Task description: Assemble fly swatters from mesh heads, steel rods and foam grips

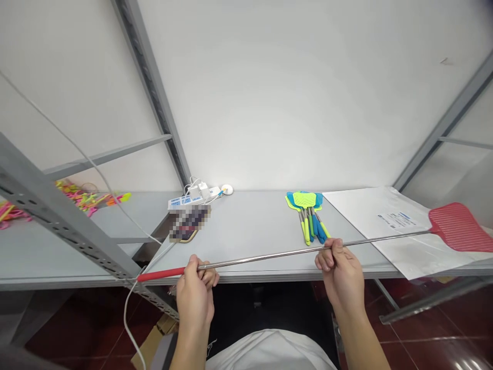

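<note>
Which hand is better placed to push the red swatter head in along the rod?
Right, probably. The right hand grips the metal rod on the side of the red swatter head, while the left hand holds the rod beside the red handle, at the opposite end.

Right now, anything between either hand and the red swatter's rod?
Nothing visible. The left hand and the right hand both grip the rod of the red swatter. The bundle of small swatters lies on the shelf beyond the rod, not between.
</note>
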A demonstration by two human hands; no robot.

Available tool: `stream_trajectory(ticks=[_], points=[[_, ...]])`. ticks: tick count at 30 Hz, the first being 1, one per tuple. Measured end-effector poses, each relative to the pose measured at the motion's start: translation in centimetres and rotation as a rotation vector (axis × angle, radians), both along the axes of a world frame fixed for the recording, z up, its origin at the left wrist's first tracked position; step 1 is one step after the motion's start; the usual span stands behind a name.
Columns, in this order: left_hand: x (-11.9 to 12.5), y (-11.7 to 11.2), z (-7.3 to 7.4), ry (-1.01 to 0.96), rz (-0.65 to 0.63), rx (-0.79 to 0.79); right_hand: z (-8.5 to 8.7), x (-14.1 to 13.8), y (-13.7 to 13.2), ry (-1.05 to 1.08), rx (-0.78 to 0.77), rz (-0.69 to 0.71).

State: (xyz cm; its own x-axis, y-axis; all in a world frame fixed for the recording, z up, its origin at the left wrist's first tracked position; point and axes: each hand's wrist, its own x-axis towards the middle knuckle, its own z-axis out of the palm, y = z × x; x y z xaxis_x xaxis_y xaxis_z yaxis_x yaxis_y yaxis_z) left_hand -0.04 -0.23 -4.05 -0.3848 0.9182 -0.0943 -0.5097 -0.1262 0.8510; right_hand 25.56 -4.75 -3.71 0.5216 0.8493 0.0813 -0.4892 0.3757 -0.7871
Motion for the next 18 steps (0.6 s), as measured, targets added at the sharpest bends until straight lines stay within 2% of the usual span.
stream_trajectory(ticks=[2, 7, 9, 14, 16, 18], points=[[-0.8, 0.3, 0.2, -0.01, 0.026, 0.007, 0.1, -0.1, 0.2, 0.019, -0.005, 0.056], [-2.9, 1.0, 1.5, -0.02, 0.186, 0.101, -0.6, -1.6, 0.8, 0.02, -0.025, 0.151], [-2.6, 0.8, 1.6, -0.029, 0.156, 0.112, -1.0, -2.2, 1.0, 0.021, -0.035, 0.178], [-0.1, 0.1, 0.2, -0.023, -0.093, 0.058, -1.1, -1.7, 1.4, 0.022, -0.047, 0.173], [0.3, 0.2, -0.2, -0.015, -0.108, 0.062, -0.8, -0.6, 1.4, 0.034, -0.033, 0.106], [0.0, 0.4, -0.2, -0.008, -0.048, 0.059, -0.5, 0.4, 1.3, 0.051, -0.01, 0.02]])
